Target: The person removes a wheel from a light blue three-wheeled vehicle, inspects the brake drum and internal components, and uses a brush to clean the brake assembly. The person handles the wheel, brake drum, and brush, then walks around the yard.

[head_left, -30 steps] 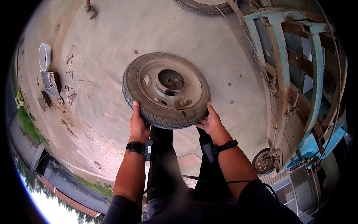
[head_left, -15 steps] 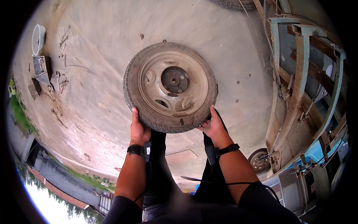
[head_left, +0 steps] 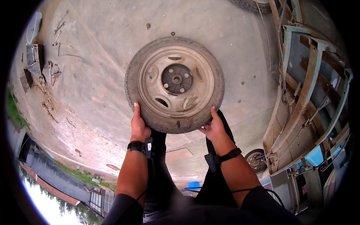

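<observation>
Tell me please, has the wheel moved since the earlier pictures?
Yes: measured against the small brown lump, the wheel has shifted down the picture, away from it.

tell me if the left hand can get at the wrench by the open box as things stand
Probably not: the left hand is holding the wheel at its lower-left edge, and the wrench lies well off to the left on the ground, seemingly beyond reach.

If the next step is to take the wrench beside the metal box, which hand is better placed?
Probably the left hand: the wrench lies to its left, and the right hand is farther away. But both hold the wheel, so neither is free.
</observation>
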Tool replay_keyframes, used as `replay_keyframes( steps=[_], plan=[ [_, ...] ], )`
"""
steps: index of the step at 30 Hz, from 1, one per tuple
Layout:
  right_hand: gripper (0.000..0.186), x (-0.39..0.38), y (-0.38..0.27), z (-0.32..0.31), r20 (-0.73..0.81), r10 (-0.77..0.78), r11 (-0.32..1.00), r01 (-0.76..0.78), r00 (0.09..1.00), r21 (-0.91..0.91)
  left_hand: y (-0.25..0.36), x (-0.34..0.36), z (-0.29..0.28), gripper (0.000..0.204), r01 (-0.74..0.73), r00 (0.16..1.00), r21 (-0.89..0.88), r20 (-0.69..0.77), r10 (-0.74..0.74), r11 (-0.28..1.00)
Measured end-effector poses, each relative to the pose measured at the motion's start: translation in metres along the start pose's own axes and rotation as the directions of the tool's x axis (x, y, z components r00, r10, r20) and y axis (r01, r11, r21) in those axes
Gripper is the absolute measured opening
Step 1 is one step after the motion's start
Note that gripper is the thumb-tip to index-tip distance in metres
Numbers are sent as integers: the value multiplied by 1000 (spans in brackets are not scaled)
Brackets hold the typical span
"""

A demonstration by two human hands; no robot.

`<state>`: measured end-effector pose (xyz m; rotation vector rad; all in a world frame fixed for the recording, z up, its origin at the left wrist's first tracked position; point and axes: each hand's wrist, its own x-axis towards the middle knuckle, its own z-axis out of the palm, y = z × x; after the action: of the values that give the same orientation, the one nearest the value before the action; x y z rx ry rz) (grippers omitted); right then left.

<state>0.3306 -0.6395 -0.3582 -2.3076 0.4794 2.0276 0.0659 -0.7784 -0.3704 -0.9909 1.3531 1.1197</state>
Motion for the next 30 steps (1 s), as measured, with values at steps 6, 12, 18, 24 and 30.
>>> replay_keyframes(
  steps=[6,12,18,24,30],
  plan=[
    [93,-10,-2,6,3,-51,998,51,999,-21,6,-3,8,83,7,1000,-8,-27,-7,1000],
    [96,-14,-1,8,22,-57,998,57,998,-29,10,-1,8,84,7,997,15,-72,-6,1000],
    [100,-28,-3,15,55,-67,997,69,996,-45,13,6,1,84,-11,998,16,-69,12,1000],
    [104,-41,-6,23,67,-105,992,110,992,-68,15,7,-2,83,8,999,-25,-41,-9,1000],
    [105,-56,-14,38,95,-156,974,169,983,-150,16,9,-6,82,36,999,-52,10,-35,998]
  ],
)
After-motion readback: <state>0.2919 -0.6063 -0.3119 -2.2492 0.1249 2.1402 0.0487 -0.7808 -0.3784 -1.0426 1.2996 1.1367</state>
